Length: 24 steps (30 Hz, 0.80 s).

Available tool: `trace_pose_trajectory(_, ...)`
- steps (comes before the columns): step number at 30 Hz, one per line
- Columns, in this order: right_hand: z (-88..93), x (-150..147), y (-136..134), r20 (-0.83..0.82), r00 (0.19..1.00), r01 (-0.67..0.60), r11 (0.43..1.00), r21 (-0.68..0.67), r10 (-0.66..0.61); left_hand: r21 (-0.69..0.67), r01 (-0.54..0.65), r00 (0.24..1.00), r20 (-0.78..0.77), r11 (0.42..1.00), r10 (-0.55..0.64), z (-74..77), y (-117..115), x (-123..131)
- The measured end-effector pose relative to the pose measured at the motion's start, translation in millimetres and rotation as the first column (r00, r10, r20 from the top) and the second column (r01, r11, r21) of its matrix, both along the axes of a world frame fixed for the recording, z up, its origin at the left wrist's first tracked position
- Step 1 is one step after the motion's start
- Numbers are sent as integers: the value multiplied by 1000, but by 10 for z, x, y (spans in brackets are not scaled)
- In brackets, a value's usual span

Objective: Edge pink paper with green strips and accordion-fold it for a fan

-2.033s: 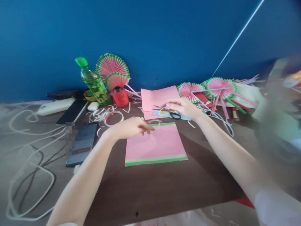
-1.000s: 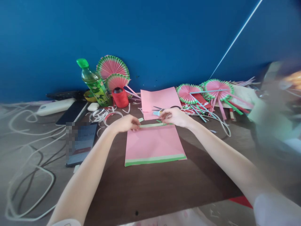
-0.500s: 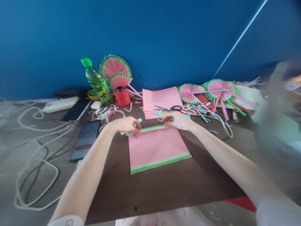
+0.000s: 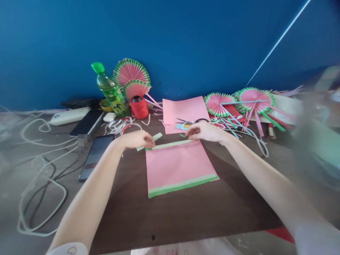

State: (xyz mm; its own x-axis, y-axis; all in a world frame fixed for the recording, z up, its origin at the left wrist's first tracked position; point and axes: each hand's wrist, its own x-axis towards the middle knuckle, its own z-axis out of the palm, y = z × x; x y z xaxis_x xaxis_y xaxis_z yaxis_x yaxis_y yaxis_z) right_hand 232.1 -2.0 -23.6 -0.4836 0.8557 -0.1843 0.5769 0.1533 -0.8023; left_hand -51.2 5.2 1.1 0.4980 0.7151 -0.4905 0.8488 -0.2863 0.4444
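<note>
A pink sheet of paper [image 4: 177, 163] lies flat on the dark table, a green and a pale green band along its near edge. A pale green paper strip [image 4: 172, 144] runs along its far edge. My left hand [image 4: 139, 139] has its fingers closed at the left end of this strip; the fingertips are partly hidden. At the right end, my right hand [image 4: 200, 131] is closed on the strip with bent fingers. Another pale green strip [image 4: 156, 137] lies loose behind my left hand, and a small green scrap is near my right fingers.
Behind are pink sheets [image 4: 183, 108], scissors [image 4: 200, 120], pleated paper fans [image 4: 220, 104], a red spool [image 4: 139, 108] and a green-capped bottle [image 4: 111, 90]. Phones [image 4: 97, 156] and white cables [image 4: 42, 177] lie to the left. A blue wall [image 4: 170, 42] closes off the back.
The pale green strip has come down along the paper's far edge, covering most of the green there. My left hand has shifted slightly left, and my right hand slightly right.
</note>
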Motion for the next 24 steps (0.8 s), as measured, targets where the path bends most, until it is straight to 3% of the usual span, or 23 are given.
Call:
trace_pose_trajectory(4, 23, -21, 0, 0, 1000, -17, 1000, -19, 17, 32, 29, 1000, -3, 999, -29, 4, -5, -19)
trace_pose_trajectory(10, 52, -36, -25, 60, 998, -4, 999, -36, 6, -35, 22, 999, -25, 999, -23, 16, -32, -11)
trace_pose_trajectory(24, -76, -61, 3, 130, 991, -19, 1000, -9, 20, -45, -3, 1000, -20, 999, 2, -31, -33, -3)
